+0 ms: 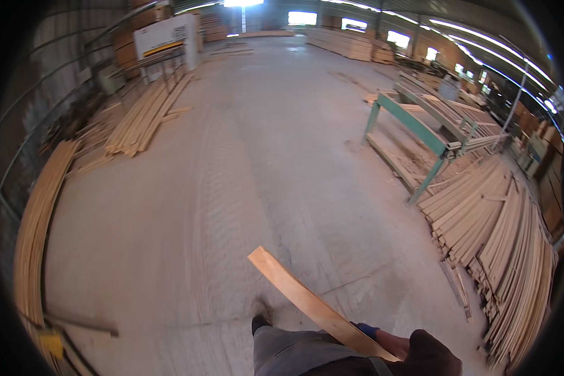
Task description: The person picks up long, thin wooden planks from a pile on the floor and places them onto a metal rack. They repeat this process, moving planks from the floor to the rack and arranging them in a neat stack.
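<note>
A long, flat wooden board point(301, 294) slants up from the lower edge, its far end pointing ahead and to the left over the floor. Against its right side is my right hand point(368, 330) in a dark blue glove, closed on the board. The board hides most of that hand's fingers. A dark sleeve covers my upper right arm, and the forearm runs bare to the glove. My left hand does not show.
Concrete floor point(232, 188) stretches ahead. To the right stand a green metal frame table point(413, 119) and a large heap of wood strips point(514, 250). Stacked boards point(41, 219) and more strips point(147, 116) lie along the left. A yellow object point(51, 343) sits at lower left.
</note>
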The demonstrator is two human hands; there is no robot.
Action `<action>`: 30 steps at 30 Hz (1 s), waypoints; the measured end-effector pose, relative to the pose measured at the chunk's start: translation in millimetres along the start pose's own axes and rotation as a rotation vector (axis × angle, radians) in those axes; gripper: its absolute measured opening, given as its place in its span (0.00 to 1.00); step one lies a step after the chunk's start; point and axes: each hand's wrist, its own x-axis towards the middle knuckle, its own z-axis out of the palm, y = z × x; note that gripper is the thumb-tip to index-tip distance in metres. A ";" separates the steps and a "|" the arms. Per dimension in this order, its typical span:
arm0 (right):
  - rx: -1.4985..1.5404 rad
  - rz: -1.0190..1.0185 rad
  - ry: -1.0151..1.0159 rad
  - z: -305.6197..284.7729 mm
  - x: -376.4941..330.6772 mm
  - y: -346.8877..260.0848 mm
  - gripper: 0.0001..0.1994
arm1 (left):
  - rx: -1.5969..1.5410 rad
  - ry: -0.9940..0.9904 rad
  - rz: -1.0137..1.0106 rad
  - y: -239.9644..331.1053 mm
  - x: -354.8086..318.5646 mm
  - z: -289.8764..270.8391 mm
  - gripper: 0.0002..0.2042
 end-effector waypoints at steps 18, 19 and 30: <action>0.025 -0.009 0.053 -307.9 429.0 -430.8 0.29 | 0.668 -0.061 0.833 904.9 98.5 663.6 0.17; 0.057 0.021 0.060 -325.9 445.5 -444.9 0.29 | 0.776 -0.099 0.833 893.7 115.1 656.9 0.17; 0.177 0.114 0.126 -535.4 656.2 -688.5 0.31 | 0.535 0.178 0.120 1058.9 192.4 795.0 0.19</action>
